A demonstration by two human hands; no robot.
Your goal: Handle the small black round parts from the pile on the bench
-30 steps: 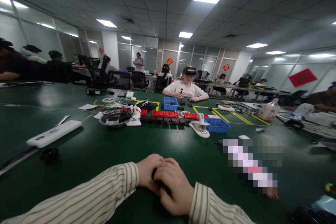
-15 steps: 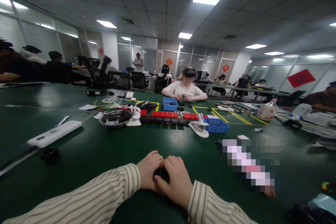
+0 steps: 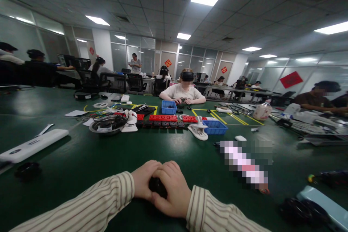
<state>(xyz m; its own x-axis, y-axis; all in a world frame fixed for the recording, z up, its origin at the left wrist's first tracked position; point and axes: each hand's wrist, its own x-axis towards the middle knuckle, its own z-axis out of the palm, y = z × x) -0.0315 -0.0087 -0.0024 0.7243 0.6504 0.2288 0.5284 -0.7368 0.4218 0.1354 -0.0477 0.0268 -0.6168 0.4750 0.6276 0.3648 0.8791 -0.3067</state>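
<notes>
A small, smooth black rounded object (image 3: 157, 187) sits between my two hands, low in the middle of the view. My left hand (image 3: 141, 179) is curled around its left and far side. From the right, my right hand (image 3: 175, 193) wraps it, the fingers lying against those of the left and the thumb along the near side. Most of the object is covered by both hands, so its kind cannot be made out. Striped cuffs show at both wrists.
Beyond my hands are a metal bowl of cables (image 3: 107, 127), red socket strips (image 3: 163, 117), a white clip (image 3: 199, 130) and blue bins (image 3: 214, 127). A white power strip (image 3: 35, 145) lies left. Black rings (image 3: 301, 212) lie right. Across the green table sits a person (image 3: 183, 92).
The view has turned right, so the scene has shifted left. My fingers parted slightly around the black object, then came together again over it. The person opposite has lowered the pliers-like tool.
</notes>
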